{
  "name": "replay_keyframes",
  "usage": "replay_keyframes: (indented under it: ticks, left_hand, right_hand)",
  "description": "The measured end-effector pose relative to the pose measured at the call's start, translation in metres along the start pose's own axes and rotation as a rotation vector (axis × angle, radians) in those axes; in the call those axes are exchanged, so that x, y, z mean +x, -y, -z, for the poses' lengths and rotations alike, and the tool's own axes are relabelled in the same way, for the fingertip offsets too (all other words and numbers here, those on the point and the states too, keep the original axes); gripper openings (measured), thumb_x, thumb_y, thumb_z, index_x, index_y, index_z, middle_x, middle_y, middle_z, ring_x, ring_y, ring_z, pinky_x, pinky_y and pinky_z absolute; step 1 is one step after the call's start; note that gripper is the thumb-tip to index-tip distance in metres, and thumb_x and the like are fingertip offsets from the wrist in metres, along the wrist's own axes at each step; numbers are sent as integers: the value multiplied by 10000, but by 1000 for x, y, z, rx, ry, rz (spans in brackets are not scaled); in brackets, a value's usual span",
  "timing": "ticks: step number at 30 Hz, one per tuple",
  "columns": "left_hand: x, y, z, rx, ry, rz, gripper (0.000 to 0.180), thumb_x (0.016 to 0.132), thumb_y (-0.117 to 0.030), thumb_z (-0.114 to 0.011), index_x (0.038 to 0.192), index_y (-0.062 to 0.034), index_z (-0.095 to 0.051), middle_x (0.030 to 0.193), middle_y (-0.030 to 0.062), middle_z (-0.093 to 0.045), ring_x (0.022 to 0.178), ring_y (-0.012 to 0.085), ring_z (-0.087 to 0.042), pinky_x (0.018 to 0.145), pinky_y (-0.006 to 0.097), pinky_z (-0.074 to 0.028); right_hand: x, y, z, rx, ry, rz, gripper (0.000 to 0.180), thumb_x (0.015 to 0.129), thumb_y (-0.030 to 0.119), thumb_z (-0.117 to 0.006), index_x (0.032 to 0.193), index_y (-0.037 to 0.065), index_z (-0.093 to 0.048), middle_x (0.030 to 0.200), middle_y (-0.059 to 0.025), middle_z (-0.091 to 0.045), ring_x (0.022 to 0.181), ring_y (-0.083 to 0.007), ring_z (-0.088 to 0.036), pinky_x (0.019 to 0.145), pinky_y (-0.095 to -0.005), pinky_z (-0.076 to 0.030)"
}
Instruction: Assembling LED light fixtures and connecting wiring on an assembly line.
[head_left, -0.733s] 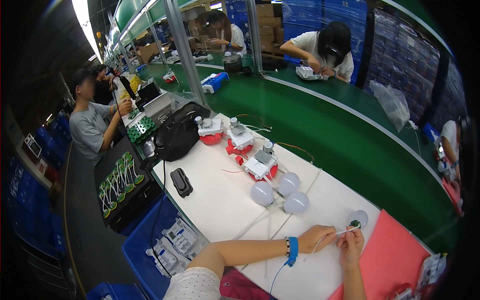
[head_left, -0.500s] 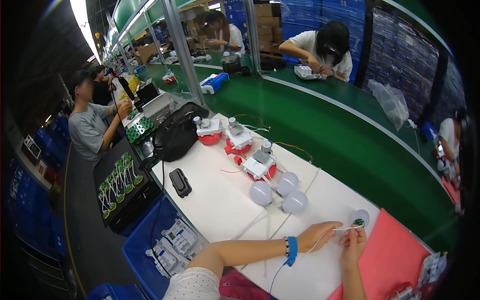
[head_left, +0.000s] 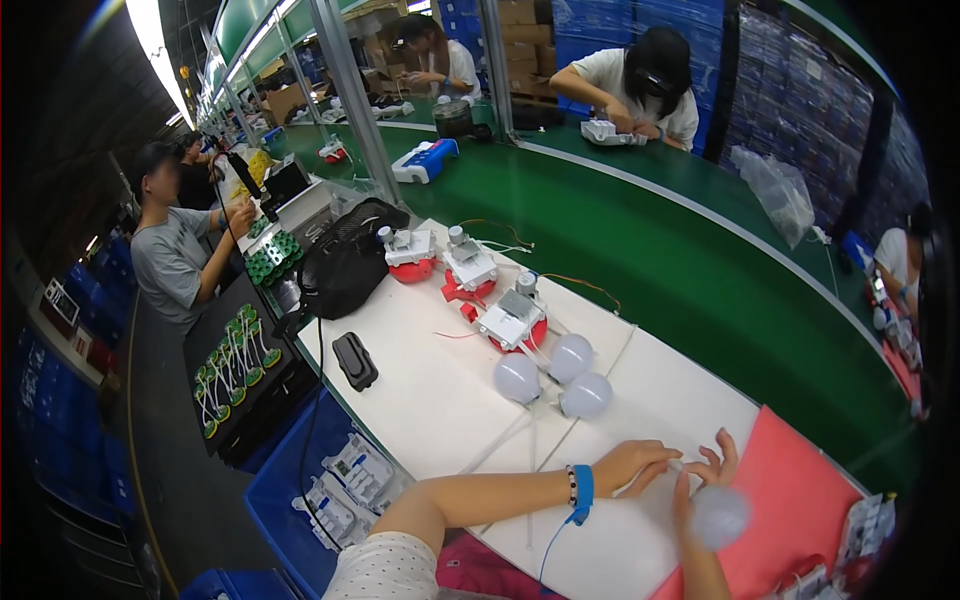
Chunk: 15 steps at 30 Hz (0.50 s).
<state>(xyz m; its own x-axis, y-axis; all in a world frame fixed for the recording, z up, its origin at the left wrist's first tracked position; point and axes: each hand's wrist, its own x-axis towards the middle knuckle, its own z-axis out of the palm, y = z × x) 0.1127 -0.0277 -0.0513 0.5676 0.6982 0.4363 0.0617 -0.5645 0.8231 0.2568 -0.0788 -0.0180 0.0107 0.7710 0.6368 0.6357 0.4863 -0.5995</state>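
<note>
My left hand (head_left: pixel 632 466) is closed, its fingertips pinching a thin white cable (head_left: pixel 675 466). Close beside it is my right hand (head_left: pixel 706 474), its fingers spread and partly curled near the cable's end. A frosted globe bulb (head_left: pixel 721 517), blurred by motion, hangs over my right wrist; how it joins the cable is hidden. Further up the white table lie three more frosted bulbs, the nearest a frosted bulb (head_left: pixel 587 396) with white cables trailing toward me. Behind them stands a white housing on a red base (head_left: pixel 513 322), with two similar units beyond.
A pink sheet (head_left: pixel 790 500) covers the table's right end. At left lie a black case (head_left: pixel 355 361) and a black bag (head_left: pixel 350 262). A blue bin (head_left: pixel 275 490) with white housings stands below. A green conveyor (head_left: pixel 600 220) runs behind; other people work around it.
The bulb has swung down toward me, from beyond my right fingertips to over my right wrist. My right fingers have spread apart; my left hand has stayed nearly in place.
</note>
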Motion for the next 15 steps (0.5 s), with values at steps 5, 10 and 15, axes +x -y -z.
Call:
replay_keyframes:
  ticks: [5, 10, 15]
  left_hand:
    - [2, -5, 1, -27, -36, -10, 218, 753, 0, -504, 965, -21, -547, 735, 127, -543, 659, 281, -547, 588, 333, -435]
    - [1, -1, -1, 26, -35, -41, 30, 754, -29, -511, 759, 1, -517, 712, 134, -524, 626, 300, -517, 563, 344, -415]
    - [1, -1, 0, 35, 19, -18, 75, 743, -22, -517, 812, -6, -541, 735, 131, -539, 660, 302, -533, 586, 335, -429]
  right_hand:
    - [-5, -7, -12, 329, -37, -20, 64, 761, 52, -554, 782, 32, -498, 949, -171, -535, 794, -234, -553, 722, -311, -441]
    - [-6, -13, -13, 431, -22, -127, 43, 778, 39, -527, 793, 13, -496, 808, -138, -578, 762, -204, -559, 705, -291, -439]
    - [-5, -17, -10, 526, -59, -416, 74, 817, 96, -504, 800, 25, -490, 753, -99, -574, 710, -159, -553, 643, -271, -445]
